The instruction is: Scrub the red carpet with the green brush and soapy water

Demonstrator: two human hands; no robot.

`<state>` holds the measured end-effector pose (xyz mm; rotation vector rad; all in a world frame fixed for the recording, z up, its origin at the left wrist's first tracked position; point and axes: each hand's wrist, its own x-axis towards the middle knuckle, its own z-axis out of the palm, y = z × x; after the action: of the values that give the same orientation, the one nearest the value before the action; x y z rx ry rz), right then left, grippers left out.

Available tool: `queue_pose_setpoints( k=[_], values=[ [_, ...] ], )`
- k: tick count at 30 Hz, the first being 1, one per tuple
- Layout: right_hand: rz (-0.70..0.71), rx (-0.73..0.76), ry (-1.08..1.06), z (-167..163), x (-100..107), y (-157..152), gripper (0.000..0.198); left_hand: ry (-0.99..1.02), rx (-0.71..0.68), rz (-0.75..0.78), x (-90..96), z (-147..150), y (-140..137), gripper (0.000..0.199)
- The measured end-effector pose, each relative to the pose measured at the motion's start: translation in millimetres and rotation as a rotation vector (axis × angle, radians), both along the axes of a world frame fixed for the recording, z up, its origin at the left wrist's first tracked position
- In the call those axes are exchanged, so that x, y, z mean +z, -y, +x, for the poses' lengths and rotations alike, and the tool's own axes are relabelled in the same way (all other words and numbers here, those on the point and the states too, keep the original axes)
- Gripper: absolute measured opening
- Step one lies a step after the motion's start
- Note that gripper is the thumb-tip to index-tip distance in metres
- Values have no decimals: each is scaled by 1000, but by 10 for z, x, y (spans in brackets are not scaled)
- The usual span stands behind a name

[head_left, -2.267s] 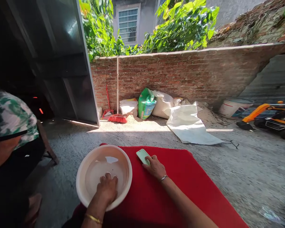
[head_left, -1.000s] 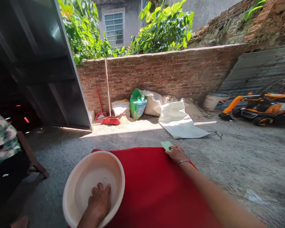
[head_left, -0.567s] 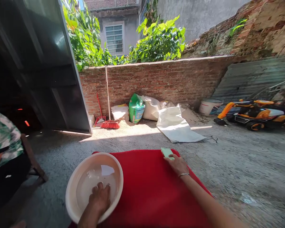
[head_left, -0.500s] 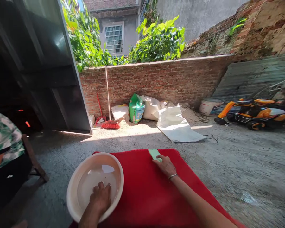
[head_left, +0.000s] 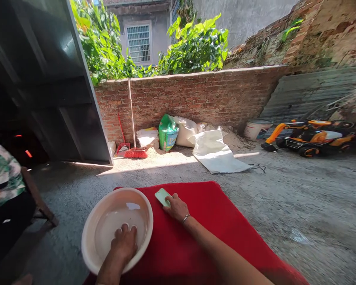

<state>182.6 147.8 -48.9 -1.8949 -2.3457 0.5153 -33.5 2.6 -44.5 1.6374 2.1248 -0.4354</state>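
Observation:
My right hand (head_left: 176, 208) grips the near end of a pale green phone (head_left: 161, 195), low over the red cloth (head_left: 192, 233) and just right of the basin; I cannot tell whether the phone rests on the cloth. A bracelet circles that wrist. My left hand (head_left: 124, 243) reaches into a pale round plastic basin (head_left: 88, 233) of clear water. Its fingers are apart, with the tips down at the water and partly hidden. I see nothing held in it. The basin stands on the left part of the cloth.
A person in a patterned top (head_left: 4, 170) sits at the far left by a wooden chair (head_left: 38, 198). Beyond are a dark metal door (head_left: 53, 91), a red broom (head_left: 135, 153), a green sack (head_left: 167, 134), a white sack (head_left: 215, 152) and a toy excavator (head_left: 311, 138).
My right hand has moved the phone left across the cloth, closer to the basin. My left hand stays in the basin, nearly unmoved. The whole view has shifted slightly.

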Motion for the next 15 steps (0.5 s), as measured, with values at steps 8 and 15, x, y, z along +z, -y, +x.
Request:
queue_pose_setpoints(
  k=[8, 15],
  values=[
    [39, -520, 55, 1710, 240, -206, 39, 26, 20, -8, 46, 25, -10, 72],
    [228, -731, -46, 2435, 69, -136, 46, -3, 15, 5, -44, 2, -59, 68]
  ],
)
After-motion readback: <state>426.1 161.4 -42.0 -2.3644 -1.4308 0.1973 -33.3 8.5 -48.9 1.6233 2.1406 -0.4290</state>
